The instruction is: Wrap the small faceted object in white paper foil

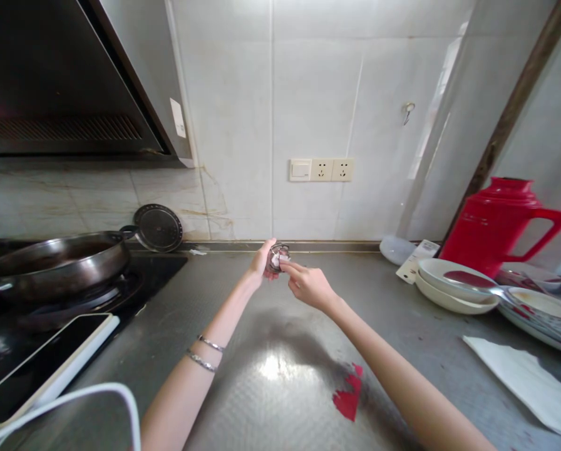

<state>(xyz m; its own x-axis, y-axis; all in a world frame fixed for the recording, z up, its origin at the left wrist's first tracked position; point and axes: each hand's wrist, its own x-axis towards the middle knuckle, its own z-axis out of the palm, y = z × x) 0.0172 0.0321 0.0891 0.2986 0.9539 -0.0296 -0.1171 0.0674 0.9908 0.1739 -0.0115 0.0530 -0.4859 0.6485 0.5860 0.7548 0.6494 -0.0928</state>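
Note:
My left hand (262, 262) holds up a small round dark metallic piece (273, 252) with a ring-like rim, above the far part of the steel counter (271, 326). What kind of thing it is, I cannot make out. My right hand (311, 286) meets it from the right, fingers closed, pressing a small white wad (280, 257), perhaps of paper, against its inner side. The fingertips partly cover both the wad and the round piece. Below the forearms, a torn red scrap (349, 396) lies on the counter.
On the left, a steel pan (69, 266) sits on the stove, with a phone (50, 369) and white cable (121, 391) nearer. A round black perforated disc (159, 227) leans on the wall. Right: stacked bowls (454, 294), red thermos (491, 225), white paper (519, 382).

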